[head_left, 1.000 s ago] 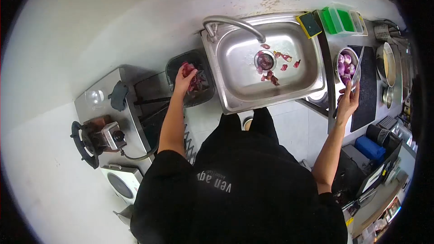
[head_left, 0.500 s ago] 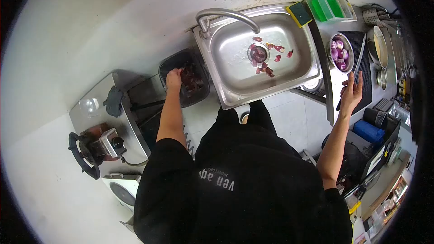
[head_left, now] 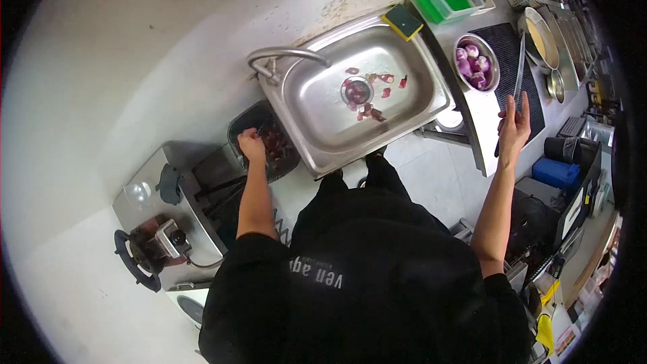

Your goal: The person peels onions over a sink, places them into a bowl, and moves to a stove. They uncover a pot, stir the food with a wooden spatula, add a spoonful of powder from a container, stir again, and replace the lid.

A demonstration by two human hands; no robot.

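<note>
My right hand (head_left: 515, 128) holds a long knife (head_left: 520, 67) by its dark handle, above the counter. Its blade points away from me over a black ribbed mat (head_left: 488, 37), and two fingers stretch along it. Left of the knife, a steel bowl (head_left: 495, 79) contains several peeled red onions (head_left: 465, 66). Over the dark bin (head_left: 291, 165) left of the sink, my left hand (head_left: 252, 144) is closed; what its fingers grip is hidden. Dark red onion skins (head_left: 275, 143) lie inside the bin. More skin scraps (head_left: 371, 113) are scattered around the drain of the steel sink (head_left: 397, 104).
A curved faucet (head_left: 290, 52) reaches over the sink. On its back right corner rests a sponge (head_left: 403, 21), near a green-and-clear container (head_left: 448, 0). Pans (head_left: 539, 37) and a small metal bowl (head_left: 555, 85) stand farther right. A gas burner (head_left: 138, 253) is at the left.
The view has shifted, so the sink and counter appear farther left. My right hand and the knife have moved slightly right relative to the mat. My left hand stays at the bin.
</note>
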